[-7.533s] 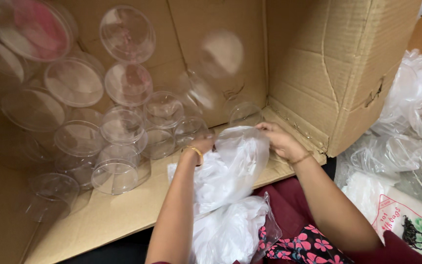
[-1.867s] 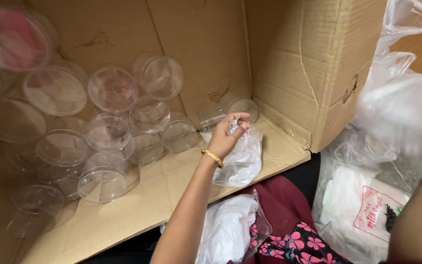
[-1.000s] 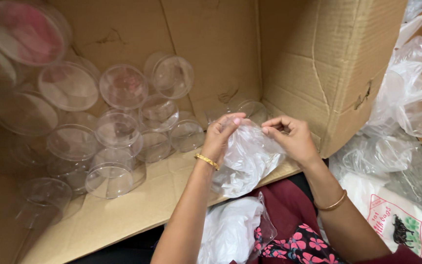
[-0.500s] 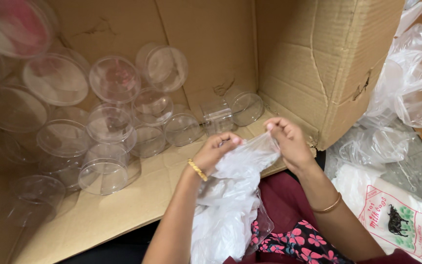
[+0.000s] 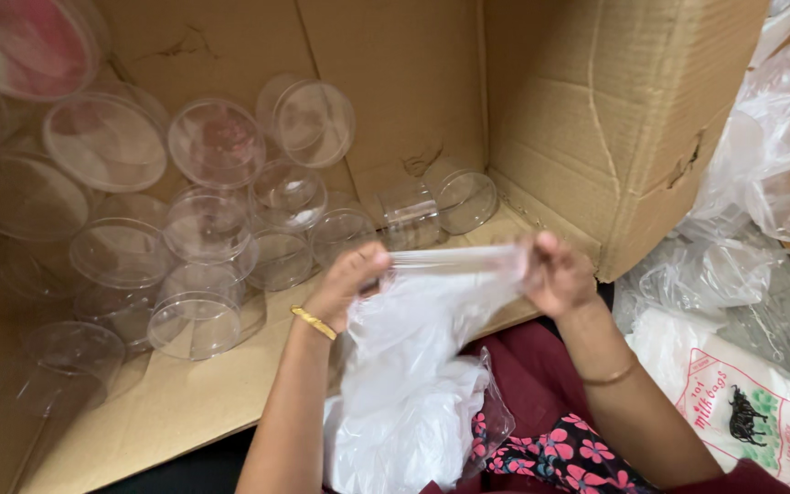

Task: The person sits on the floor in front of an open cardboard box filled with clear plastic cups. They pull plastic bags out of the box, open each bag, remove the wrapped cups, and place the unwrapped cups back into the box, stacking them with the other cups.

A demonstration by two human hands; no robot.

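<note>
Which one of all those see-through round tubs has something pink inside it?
The big clear tub at the very top left corner of the cardboard box. It shows pink and white inside, while the other tubs piled below and beside it look empty and colourless.

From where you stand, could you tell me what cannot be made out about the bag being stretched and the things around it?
Head view only:
- The clear plastic bag, pulled between the left hand and right hand: its contents, if any, are lost in the folds and motion blur.
- Both hands' fingertips are buried in the film.
- The top-left clear cups are blurred and cut by the edge.
- The cardboard box runs beyond the frame.
</note>
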